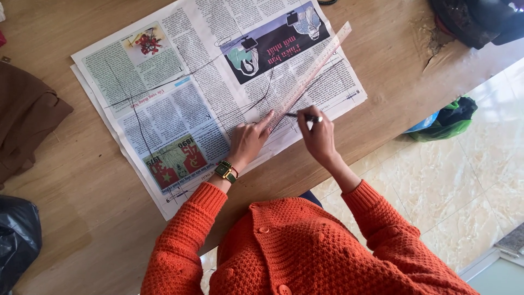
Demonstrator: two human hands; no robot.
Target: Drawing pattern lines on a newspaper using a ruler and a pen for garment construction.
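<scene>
Wooden table [82,180] carries a spread newspaper [180,93], already crossed by several dark drawn lines; pale tiled floor [464,180] lies to the right, with a green bag [445,123] on it. A brown cloth [24,117] sits at the left edge and a black bag [16,237] at the near left.

Left hand [248,141], watch on the wrist, presses the near end of a clear ruler [311,74] flat, forefinger stretched along its edge and the other fingers loosely curled. The ruler runs diagonally away to the far right across the sheet. Right hand [317,136] is closed on a dark pen [304,116], tip touching the paper just beside the ruler's right edge.

Assessment: the ruling is held down at one end only, and the far length is free to pivot. Sound practice would be to spread the pressing fingers further along the ruler, keep them clear of the drawing edge, hold the pen tip tight against that edge at a constant lean, and draw in one steady pass. The newspaper is thin and may wrinkle or tear under a heavy tip; light pressure is advised.
</scene>
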